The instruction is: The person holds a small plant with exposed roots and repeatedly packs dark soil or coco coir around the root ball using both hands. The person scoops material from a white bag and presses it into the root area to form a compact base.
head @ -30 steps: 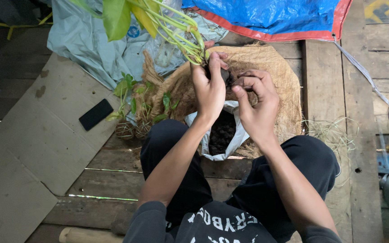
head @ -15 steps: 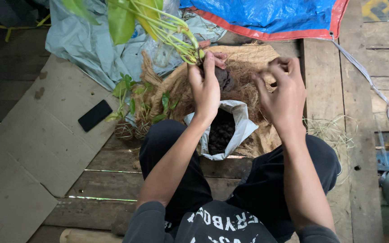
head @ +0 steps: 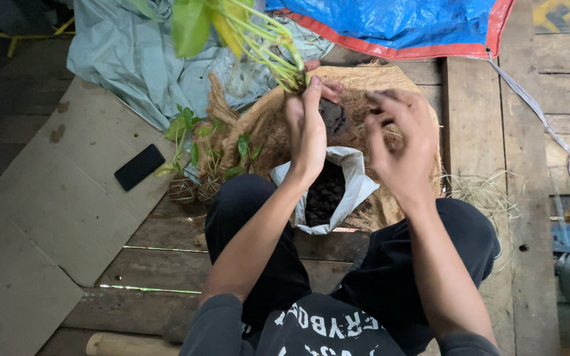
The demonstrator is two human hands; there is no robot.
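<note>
Weathered plank floor, gaps between boards, white soil bag open at centre, flat cardboard left of bag, blue tarp beyond it, left hand gripping plant root ball above bag, right hand loosely curled, empty, right of bag.

L hand grips a leafy plant at its stem base, dark root ball just behind the fingers. R hand is raised beside it, fingers loosely curled, holding nothing clear. Below, betw. the knees: open white bag of dark soil. Burlap sack underneath, small seedlings at left, black phone on cardboard.
</note>
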